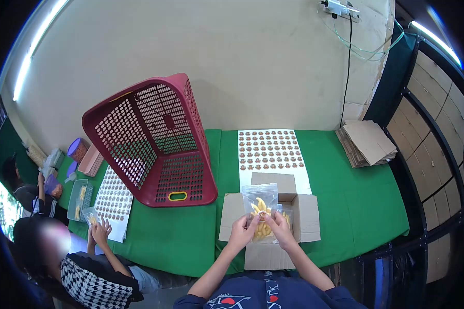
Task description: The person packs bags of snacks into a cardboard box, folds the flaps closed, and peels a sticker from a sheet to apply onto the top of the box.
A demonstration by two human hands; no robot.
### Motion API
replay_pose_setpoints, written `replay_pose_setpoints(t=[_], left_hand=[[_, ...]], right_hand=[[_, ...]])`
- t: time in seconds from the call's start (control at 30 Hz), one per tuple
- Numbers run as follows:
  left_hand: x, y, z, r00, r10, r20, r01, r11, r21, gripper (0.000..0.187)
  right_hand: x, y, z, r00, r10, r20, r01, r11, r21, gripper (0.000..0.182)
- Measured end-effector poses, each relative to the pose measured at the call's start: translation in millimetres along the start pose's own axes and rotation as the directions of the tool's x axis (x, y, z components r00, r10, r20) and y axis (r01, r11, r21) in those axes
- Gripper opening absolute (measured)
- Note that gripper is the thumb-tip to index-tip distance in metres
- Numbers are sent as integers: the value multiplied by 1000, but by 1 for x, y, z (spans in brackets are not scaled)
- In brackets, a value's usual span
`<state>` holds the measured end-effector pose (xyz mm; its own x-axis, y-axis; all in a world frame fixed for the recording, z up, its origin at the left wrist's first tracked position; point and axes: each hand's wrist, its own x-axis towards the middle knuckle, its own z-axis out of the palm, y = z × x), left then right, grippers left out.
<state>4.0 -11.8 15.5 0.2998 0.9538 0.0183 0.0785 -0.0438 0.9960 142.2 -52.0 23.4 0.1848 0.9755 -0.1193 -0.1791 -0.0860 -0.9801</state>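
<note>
A clear plastic bag (260, 194) of yellow, curved snack pieces is upright between my hands, with a small round sticker on its front. My left hand (242, 230) grips the bag's left side, its thumb near the sticker. On the other side, my right hand (282, 229) holds the right edge, thumb also near the sticker. Directly below is an open cardboard box (309, 219) with its flaps spread out. Another filled bag (287, 218) shows inside it, partly hidden by my right hand and the held bag.
A sticker sheet (271, 149) lies behind the box on the green-covered table (355, 190). Left of it, a tipped maroon basket (203, 177) takes much room. Flattened cardboard (368, 141) is stacked at right. A co-worker (95, 280) at left holds a small bag near another sticker sheet (113, 198).
</note>
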Motion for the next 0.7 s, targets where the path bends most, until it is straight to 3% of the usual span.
replay_pose_setpoints(t=[0.07, 0.1, 0.2, 0.37, 0.6, 0.7], left_hand=[[-1, 5, 3, 1000, 19, -22, -18, 997, 69, 23], [-2, 8, 5, 999, 29, -32, -26, 994, 104, 23], [-4, 12, 14, 985, 134, -109, -144, 986, -87, 24], [-8, 19, 8, 976, 195, -93, -194, 981, 16, 25], [-6, 15, 6, 975, 209, -78, -209, 978, 10, 27], [-1, 1, 6, 989, 128, -80, -129, 992, -14, 28]], right_hand=[[-5, -12, 6, 999, 29, -40, -36, 984, -177, 22], [-4, -8, 8, 998, -18, -61, 8, 988, -154, 21], [-2, 2, 12, 986, -128, -105, 116, 987, -110, 19], [-10, -14, 22, 967, -218, -133, 211, 976, -59, 20], [-7, -7, 18, 978, -175, -115, 175, 984, -17, 25], [-4, -3, 16, 982, -156, -103, 157, 988, 0, 25]])
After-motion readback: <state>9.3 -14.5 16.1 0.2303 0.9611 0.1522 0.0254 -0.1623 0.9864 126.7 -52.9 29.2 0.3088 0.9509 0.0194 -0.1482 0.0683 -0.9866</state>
